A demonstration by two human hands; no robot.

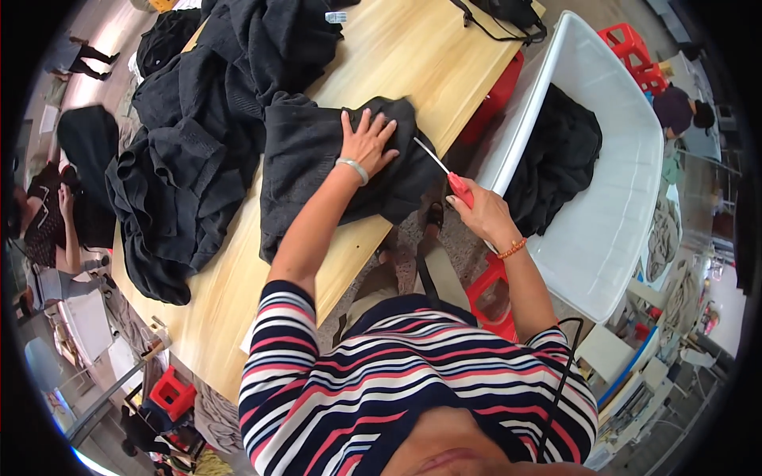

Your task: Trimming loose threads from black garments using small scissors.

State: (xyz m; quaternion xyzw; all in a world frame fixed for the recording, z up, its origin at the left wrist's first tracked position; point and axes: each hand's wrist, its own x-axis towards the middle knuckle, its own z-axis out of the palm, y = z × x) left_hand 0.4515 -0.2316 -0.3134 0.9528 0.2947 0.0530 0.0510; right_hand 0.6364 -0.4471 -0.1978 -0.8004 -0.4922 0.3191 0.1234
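My left hand (pixel 367 147) lies flat with its fingers spread on a dark grey knitted garment (pixel 302 178). The cloth is laid over the table's right-hand edge and partly hangs off it. In my right hand (pixel 486 213) is a thin-bladed tool with a red handle (pixel 459 189); whether it is scissors or a single blade I cannot tell. Its pale, slim tip points up and left, close to the garment's right edge; contact there is unclear. A larger heap of dark garments (pixel 186 151) lies on the table, left of the piece under my left hand.
The light wooden table (pixel 381 67) runs away from me. To my right stands a deep white plastic tub (pixel 615 214) holding dark cloth (pixel 559 155). Red stools (pixel 492 297) stand beside the tub and below it. A black strapped item (pixel 508 17) sits at the table's far right corner. Other people are at left.
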